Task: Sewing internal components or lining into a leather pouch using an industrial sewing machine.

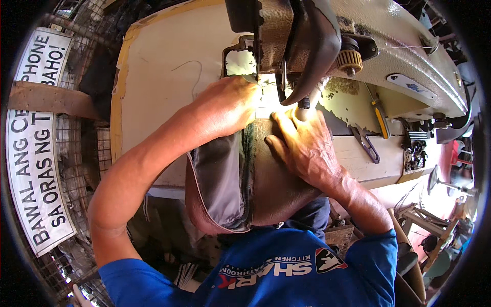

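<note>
A brown leather-like bag [281, 199] with a dark grey lining lies over the table's near edge, hanging toward my lap. Along its opening runs a dark zipper [248, 169]. The far end of the bag reaches under the head of a sewing machine [273, 30], in bright lamp light. My left hand [232, 105] is closed on the bag's edge just left of the needle area, its fingertips partly hidden. My right hand [309, 146] rests on the brown material right of the zipper, fingers stretched out and pressing it down. The machine's head covers the stitching spot.
Right of my right hand lie a yellow-and-black screwdriver [380, 118] and a dark-handled cutter [365, 146]. A bobbin winder [415, 156] sits at the table's right. A loose thread [197, 77] curls on the pale tabletop [163, 66]. Wire mesh with white signs [38, 169] stands left.
</note>
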### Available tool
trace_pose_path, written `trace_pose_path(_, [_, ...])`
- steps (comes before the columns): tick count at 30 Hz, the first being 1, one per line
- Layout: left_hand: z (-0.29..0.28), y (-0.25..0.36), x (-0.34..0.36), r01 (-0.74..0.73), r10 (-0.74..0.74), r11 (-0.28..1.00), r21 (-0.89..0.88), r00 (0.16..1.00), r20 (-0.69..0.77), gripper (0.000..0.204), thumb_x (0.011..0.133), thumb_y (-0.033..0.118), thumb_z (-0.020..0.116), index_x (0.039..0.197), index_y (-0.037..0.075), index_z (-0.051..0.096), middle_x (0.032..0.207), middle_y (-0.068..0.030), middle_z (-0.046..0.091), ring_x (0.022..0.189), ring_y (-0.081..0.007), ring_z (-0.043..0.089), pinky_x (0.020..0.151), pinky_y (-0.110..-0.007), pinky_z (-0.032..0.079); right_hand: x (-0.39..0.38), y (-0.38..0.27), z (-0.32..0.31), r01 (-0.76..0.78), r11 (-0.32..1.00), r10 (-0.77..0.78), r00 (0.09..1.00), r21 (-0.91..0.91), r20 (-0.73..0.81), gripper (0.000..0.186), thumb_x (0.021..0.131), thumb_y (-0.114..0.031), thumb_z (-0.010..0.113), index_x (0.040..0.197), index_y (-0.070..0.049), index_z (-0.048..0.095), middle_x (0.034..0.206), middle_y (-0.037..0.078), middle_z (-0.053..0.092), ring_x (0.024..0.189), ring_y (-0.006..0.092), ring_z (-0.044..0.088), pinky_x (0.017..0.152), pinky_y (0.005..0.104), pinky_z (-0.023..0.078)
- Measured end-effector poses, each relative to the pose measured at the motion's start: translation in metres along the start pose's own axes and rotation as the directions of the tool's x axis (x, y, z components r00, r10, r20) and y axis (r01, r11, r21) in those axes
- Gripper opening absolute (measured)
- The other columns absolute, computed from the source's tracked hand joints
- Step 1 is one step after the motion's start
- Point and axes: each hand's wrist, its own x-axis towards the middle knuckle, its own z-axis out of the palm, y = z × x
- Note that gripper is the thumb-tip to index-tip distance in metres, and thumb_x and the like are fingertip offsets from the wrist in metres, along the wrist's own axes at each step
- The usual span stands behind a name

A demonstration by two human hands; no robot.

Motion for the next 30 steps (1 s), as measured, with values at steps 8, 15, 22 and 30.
trace_pose_path(8, [0.015,-0.016,-0.004,0.129,-0.131,0.99,-0.049,0.991,-0.039,0.016,0.08,0.012,0.064,0.082,-0.004,0.067,0.075,-0.0256,0.067,0.074,-0.0425,0.069,0.07,-0.05,0.056,0.01,0.001,-0.004,-0.133,0.984,0.117,0.985,0.122,0.126,0.021,0.09,-0.021,0.071,0.103,-0.008,0.062,0.092,0.017,0.061,0.084,0.0386,0.061,0.073,0.0473,0.051])
trace_pose_path(15, [0.003,-0.009,0.007,0.329,-0.329,0.936,-0.128,0.944,0.015,0.023,0.081,0.019,0.066,0.084,-0.003,0.07,0.081,-0.0258,0.068,0.077,-0.0445,0.068,0.07,-0.052,0.055,0.018,0.041,-0.002,-0.034,0.993,0.013,0.981,0.109,0.194,0.017,0.094,-0.019,0.068,0.106,-0.007,0.064,0.094,0.017,0.068,0.089,0.0381,0.067,0.076,0.0457,0.054])
trace_pose_path(22, [-0.001,-0.009,0.008,0.276,-0.274,0.959,-0.06,0.961,0.036,0.023,0.08,0.02,0.067,0.086,-0.002,0.071,0.083,-0.0246,0.069,0.081,-0.0436,0.068,0.074,-0.051,0.056,0.039,0.051,0.037,-0.112,0.934,0.171,0.974,0.339,-0.149,0.024,0.074,-0.018,0.073,0.074,0.003,0.061,0.076,0.019,0.061,0.083,0.0414,0.058,0.076,0.0503,0.047])
trace_pose_path(30, [0.005,-0.015,0.011,0.317,-0.314,0.934,-0.168,0.948,0.043,0.026,0.086,0.025,0.063,0.091,0.0,0.072,0.087,-0.0242,0.07,0.082,-0.0439,0.069,0.074,-0.052,0.056,0.019,0.048,0.019,-0.05,0.974,0.068,0.995,0.222,-0.073,0.016,0.084,-0.009,0.069,0.099,-0.003,0.072,0.09,0.016,0.069,0.087,0.035,0.066,0.08,0.0455,0.052])
